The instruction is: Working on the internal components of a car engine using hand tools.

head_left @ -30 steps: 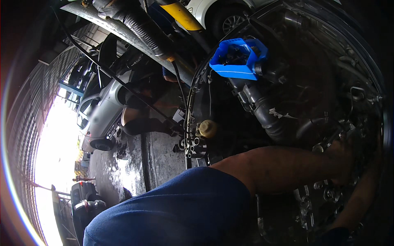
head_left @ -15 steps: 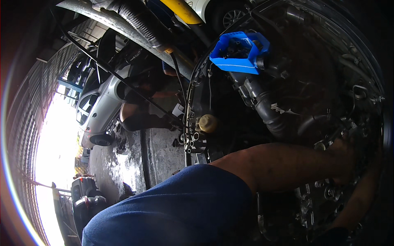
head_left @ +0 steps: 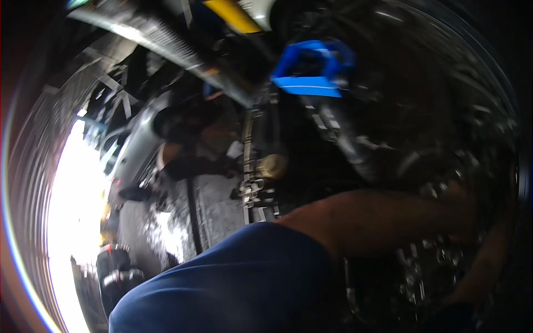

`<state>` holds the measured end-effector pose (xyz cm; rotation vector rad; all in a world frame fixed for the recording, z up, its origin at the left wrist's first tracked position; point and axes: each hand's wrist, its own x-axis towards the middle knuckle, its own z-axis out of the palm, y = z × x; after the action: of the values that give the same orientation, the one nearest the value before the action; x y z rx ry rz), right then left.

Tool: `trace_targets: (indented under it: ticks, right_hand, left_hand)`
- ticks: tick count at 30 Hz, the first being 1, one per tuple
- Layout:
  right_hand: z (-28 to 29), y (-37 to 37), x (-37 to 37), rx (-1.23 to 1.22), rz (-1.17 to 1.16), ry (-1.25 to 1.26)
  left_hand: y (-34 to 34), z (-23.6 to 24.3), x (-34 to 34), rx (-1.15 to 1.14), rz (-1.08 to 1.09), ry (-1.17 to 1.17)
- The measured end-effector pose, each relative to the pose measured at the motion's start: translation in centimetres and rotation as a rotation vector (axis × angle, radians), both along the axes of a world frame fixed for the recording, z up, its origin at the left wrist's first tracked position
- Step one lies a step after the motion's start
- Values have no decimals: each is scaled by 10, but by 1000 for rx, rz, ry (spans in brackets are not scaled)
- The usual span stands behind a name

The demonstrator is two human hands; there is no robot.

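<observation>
My left arm, in a blue sleeve (head_left: 222,283), reaches across the open engine bay toward its far right side. At its end, my left hand (head_left: 462,208) is down among dark engine parts, its fingers lost in shadow and blur. My right forearm (head_left: 484,272) comes up from the lower right toward the same spot. The right hand is too dark to make out, and whatever either hand touches is hidden. Metal fittings (head_left: 413,272) lie below the left forearm. A black ribbed air hose (head_left: 352,147) runs above it.
A blue cut-open plastic container (head_left: 311,86) with dark contents rests atop the engine bay. A yellowish round cap (head_left: 273,166) sits by the bay's front edge (head_left: 248,150). Beyond are a person crouching (head_left: 191,166), a silver car (head_left: 139,136) and a grey post (head_left: 161,47).
The whole view has shifted slightly and blurred, with the blue container and front edge now a little further left. Both arms keep nearly the same pose in the engine bay.
</observation>
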<state>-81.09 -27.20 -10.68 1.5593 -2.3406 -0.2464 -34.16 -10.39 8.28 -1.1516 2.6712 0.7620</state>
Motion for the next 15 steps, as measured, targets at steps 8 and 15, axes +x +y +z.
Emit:
trace_targets:
  ticks: [8, 15]
  right_hand:
    - [8, 24, 33, -65, 70, -5]
    - [42, 50, 91, 38, -69, 6]
  left_hand:
    - [-7, 23, 2, 57, -19, -30]
    - [-7, 14, 0, -12, -30, -60]
